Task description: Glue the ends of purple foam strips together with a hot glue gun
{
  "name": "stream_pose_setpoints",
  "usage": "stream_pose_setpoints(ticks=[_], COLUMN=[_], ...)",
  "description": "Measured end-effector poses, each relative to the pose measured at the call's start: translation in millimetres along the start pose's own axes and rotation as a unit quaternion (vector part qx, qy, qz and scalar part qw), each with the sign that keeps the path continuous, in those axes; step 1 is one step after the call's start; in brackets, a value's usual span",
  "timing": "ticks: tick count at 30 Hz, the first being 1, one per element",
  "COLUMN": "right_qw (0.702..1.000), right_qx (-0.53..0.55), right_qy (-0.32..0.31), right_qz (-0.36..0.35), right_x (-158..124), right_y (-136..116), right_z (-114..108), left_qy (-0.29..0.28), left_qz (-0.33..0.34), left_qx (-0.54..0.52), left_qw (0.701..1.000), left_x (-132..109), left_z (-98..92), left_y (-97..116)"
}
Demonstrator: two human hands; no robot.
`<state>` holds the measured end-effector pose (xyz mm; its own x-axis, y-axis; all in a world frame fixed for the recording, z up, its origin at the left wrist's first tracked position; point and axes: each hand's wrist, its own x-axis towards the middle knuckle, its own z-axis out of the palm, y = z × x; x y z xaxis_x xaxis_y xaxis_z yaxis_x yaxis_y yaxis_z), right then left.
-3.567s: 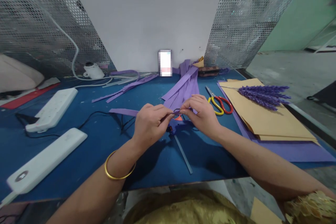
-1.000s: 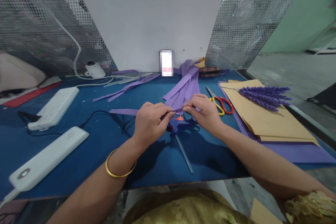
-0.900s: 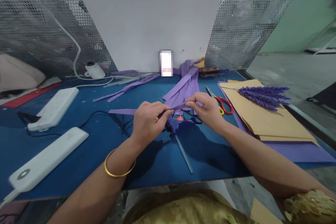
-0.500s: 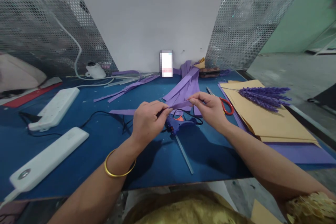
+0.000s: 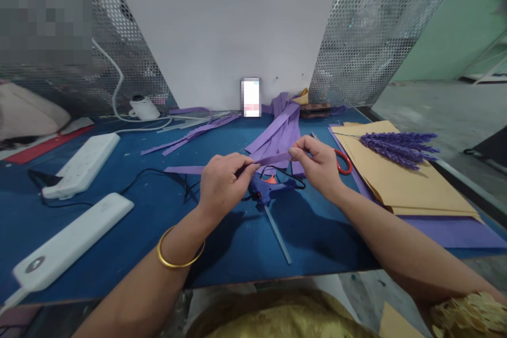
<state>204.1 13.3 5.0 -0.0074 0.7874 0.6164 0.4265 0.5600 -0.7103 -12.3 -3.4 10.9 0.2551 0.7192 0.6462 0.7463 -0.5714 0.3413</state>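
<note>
A narrow purple paper strip stretches between my two hands above the table. My left hand pinches it between thumb and fingers, and a length of purple strip shows beyond that hand's left side. At the strip's right end, the thumb and fingertips of my right hand are closed on it. Just below lies a blue glue gun with an orange trigger, partly hidden by my left hand. A clear glue stick sticks out of its back towards me. Red-handled scissors are partly behind my right hand.
Cut purple strips lie in a heap behind my hands. Tan and purple sheets with lavender sprigs on top are at right. White power strips and cords occupy the left. A phone leans against the white board.
My right hand has slid slightly to the right along the strip, so a longer piece shows between my hands. My left hand has stayed in nearly the same place.
</note>
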Motion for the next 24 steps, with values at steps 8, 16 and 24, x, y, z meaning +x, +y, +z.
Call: stream_pose_setpoints(ticks=[8, 16, 24], right_qw=[0.982, 0.903, 0.891], right_qx=[-0.141, -0.269, -0.258], right_qy=[0.06, -0.06, -0.163], right_qz=[-0.107, -0.328, -0.336], right_x=[0, -15, -7], right_y=[10, -8, 6], right_z=[-1, 9, 9], left_qy=[-0.005, -0.05, -0.034], left_qz=[-0.013, 0.089, 0.156], left_qx=[-0.004, -0.013, 0.031], left_qw=[1.0, 0.995, 0.987], left_x=[0, -4, -4], left_z=[1.7, 2.7, 2.1], left_y=[-2, 2, 3])
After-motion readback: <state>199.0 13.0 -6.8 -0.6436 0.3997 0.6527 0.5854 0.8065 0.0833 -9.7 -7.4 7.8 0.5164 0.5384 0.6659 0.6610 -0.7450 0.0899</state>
